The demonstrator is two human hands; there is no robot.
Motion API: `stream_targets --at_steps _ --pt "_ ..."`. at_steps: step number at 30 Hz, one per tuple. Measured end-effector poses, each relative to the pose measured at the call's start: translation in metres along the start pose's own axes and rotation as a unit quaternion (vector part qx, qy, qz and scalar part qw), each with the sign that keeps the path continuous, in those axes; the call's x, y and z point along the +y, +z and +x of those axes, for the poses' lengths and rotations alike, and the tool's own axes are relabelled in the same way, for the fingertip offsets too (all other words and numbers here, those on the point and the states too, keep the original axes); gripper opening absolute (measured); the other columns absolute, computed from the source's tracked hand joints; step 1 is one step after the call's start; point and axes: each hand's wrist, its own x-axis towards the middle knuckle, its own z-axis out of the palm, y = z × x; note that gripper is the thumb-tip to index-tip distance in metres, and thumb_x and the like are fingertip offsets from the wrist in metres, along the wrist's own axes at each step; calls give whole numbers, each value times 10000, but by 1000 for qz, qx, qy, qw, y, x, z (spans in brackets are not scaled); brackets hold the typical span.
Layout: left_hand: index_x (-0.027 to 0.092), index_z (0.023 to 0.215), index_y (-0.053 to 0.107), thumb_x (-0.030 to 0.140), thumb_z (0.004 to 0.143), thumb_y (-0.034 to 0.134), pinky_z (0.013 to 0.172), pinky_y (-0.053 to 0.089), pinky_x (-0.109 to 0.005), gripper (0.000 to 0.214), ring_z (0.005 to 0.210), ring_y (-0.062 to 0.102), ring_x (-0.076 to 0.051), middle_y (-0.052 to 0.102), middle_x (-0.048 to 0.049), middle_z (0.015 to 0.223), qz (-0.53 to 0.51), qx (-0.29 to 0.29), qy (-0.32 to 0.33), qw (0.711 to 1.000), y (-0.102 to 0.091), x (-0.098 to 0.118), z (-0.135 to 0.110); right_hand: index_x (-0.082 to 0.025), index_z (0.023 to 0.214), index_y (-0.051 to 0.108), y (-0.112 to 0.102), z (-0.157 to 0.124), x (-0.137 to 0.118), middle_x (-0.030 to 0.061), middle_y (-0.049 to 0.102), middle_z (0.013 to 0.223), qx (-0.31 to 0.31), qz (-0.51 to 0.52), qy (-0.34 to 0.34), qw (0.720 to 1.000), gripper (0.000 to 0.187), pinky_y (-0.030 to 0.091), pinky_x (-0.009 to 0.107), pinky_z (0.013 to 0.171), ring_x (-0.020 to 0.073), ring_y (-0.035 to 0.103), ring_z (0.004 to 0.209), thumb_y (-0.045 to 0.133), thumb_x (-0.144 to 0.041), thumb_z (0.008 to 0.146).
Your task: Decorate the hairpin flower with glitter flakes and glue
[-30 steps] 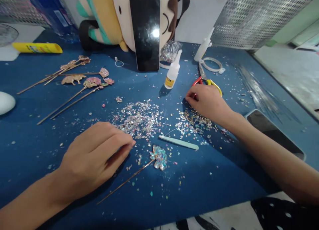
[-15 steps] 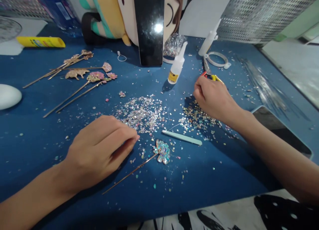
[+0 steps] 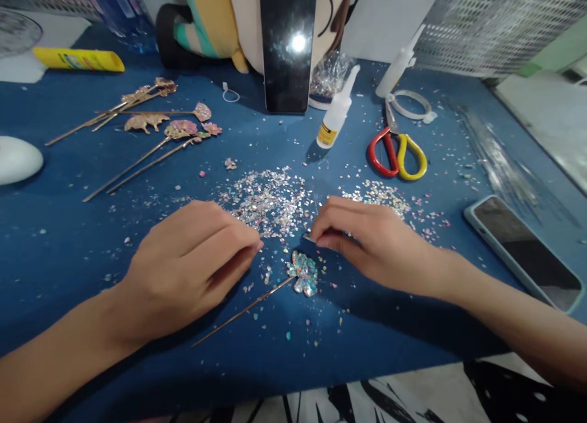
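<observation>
The tweezers (image 3: 309, 237) are almost wholly covered by the right hand (image 3: 376, 246); only a short pale end is seen, in front of the glue bottle (image 3: 334, 118). Whether they are pinched between the bent thumb and forefinger or merely lie beneath cannot be told. The left hand (image 3: 197, 258), in front and to the left of the bottle, is held with thumb and forefinger pressed together at the tips; any small piece between them cannot be made out. Behind and to the left of the bottle, the upright phone (image 3: 287, 68) is cut off by the upper edge, and the plush toy (image 3: 213, 25) is partly masked by it.

The flower hairpin (image 3: 304, 275) is laid on the blue worktop (image 3: 257, 374), in front and slightly to the left of the bottle, and is touched by neither hand. Its lobed head is covered with glittering turquoise and silvery flakes and partly edged in copper; its thin, straight, copper-coloured stem is directed towards the left front. Loose flakes are strewn around it.
</observation>
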Motion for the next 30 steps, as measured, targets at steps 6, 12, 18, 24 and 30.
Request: stream_targets --at_steps 6,12,18,24,30 --pt "143 761 549 71 784 559 604 430 -297 77 630 501 -138 557 -17 655 2 1 9 1000 -1 0 -1 -82 838 581 14 1 -4 68 538 822 -50 81 -30 995 166 418 224 646 108 498 739 420 -45 847" --pt "155 768 547 78 788 558 600 430 -298 80 627 497 -138 554 -11 647 10 3 3 1000 0 0 0 -75 838 605 18 1 -2 79 548 807 -47 91 -34 994 179 430 248 666 123 512 755 429 -40 841" --pt "145 755 550 83 786 563 589 422 -293 71 618 495 -135 554 -12 640 12 -2 11 1000 -1 -1 1 -71 836 616 19 1 -3 80 549 794 -41 88 -38 995 187 430 249 668 124 516 752 431 -48 845" --pt "142 765 550 82 799 541 609 416 -299 69 632 496 -143 559 -19 655 10 -9 1 1000 -1 -1 0 -69 842 618 19 2 -2 82 553 798 -42 88 -40 994 182 433 250 662 126 520 752 438 -40 837" --pt "165 768 538 99 808 529 608 421 -300 77 630 498 -144 547 -8 657 10 -13 -8 1000 -2 1 0 -74 843 614 17 1 -3 82 556 807 -20 82 -49 995 178 434 248 653 121 512 748 437 -53 843"
